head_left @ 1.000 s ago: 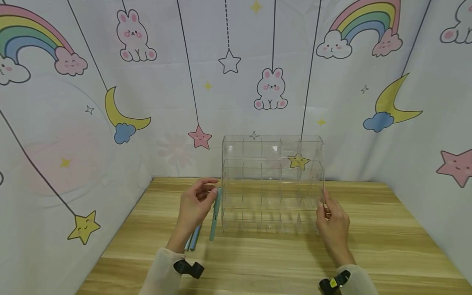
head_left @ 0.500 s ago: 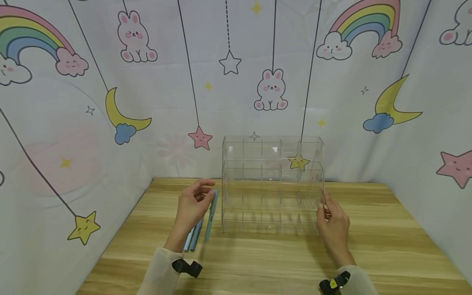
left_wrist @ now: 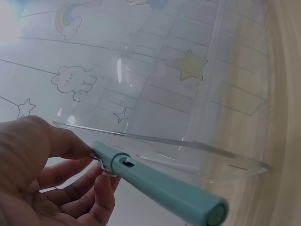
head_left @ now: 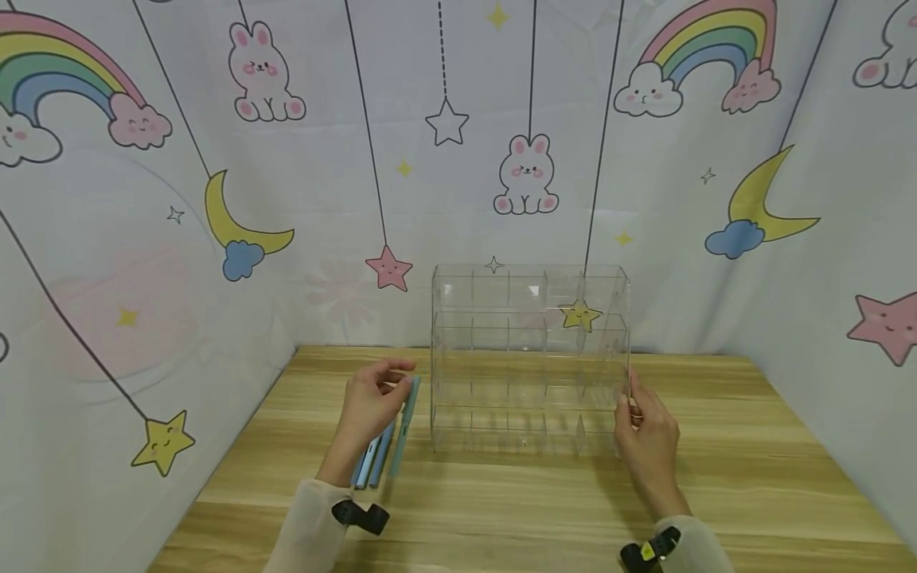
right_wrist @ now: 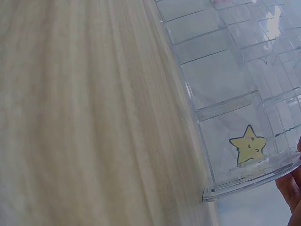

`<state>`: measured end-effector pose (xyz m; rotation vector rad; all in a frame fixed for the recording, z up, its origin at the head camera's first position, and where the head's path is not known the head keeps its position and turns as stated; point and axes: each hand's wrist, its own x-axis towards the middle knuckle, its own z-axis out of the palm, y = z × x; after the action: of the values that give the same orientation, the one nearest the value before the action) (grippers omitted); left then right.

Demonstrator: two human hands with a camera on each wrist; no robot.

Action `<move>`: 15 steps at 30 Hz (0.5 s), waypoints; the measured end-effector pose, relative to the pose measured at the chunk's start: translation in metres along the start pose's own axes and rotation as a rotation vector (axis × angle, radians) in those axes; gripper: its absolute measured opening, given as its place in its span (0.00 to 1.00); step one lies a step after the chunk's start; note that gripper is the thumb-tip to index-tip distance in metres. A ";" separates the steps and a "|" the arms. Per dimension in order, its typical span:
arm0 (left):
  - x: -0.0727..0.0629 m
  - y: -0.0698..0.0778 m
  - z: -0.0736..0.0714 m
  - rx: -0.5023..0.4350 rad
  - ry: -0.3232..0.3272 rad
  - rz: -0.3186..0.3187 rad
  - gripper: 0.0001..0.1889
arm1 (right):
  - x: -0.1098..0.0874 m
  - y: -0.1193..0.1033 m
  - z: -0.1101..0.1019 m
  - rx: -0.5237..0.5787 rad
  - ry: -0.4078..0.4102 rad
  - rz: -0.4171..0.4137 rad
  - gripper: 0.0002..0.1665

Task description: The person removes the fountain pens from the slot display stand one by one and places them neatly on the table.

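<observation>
My left hand [head_left: 375, 398] pinches a teal pen [head_left: 405, 426] with a clip near its upper end. In the left wrist view the thumb and fingers grip the pen [left_wrist: 164, 183] at its clip end, and its other end points away from the hand. The pen slants just left of a clear acrylic organizer [head_left: 526, 398], apart from it. My right hand [head_left: 648, 430] holds the organizer's right side wall; in the right wrist view only part of its fingers [right_wrist: 289, 188] shows at the edge. Several blue pens [head_left: 374, 461] lie on the table below the left hand, partly hidden by it.
The organizer stands upright on the wooden table [head_left: 501, 509], divided into several tiers of small compartments. Behind and at both sides hangs a white patterned cloth [head_left: 344, 183]. Each wrist wears a black camera on a strap.
My left hand has shifted a little left and down with the teal pen, away from the organizer. More of the blue pens now shows. The right hand and the organizer stay put.
</observation>
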<state>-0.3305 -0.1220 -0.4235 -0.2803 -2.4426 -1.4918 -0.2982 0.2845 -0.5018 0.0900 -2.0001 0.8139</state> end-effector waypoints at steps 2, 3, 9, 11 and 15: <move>0.001 -0.003 0.000 0.030 -0.001 -0.005 0.12 | 0.000 0.000 0.000 0.002 -0.002 0.001 0.31; 0.001 -0.004 0.000 0.042 -0.004 -0.005 0.12 | 0.000 0.000 0.000 0.002 -0.003 0.001 0.31; 0.002 -0.010 -0.001 0.079 -0.012 -0.005 0.12 | 0.000 0.002 0.001 -0.012 -0.007 0.008 0.30; 0.003 -0.011 -0.001 0.084 -0.014 -0.009 0.12 | 0.001 0.002 0.001 -0.015 -0.008 0.015 0.30; 0.004 -0.013 0.000 0.101 -0.020 -0.020 0.11 | 0.000 0.002 0.001 -0.009 -0.005 0.013 0.30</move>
<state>-0.3382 -0.1277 -0.4337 -0.2520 -2.5338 -1.3743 -0.3000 0.2860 -0.5031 0.0733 -2.0105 0.8137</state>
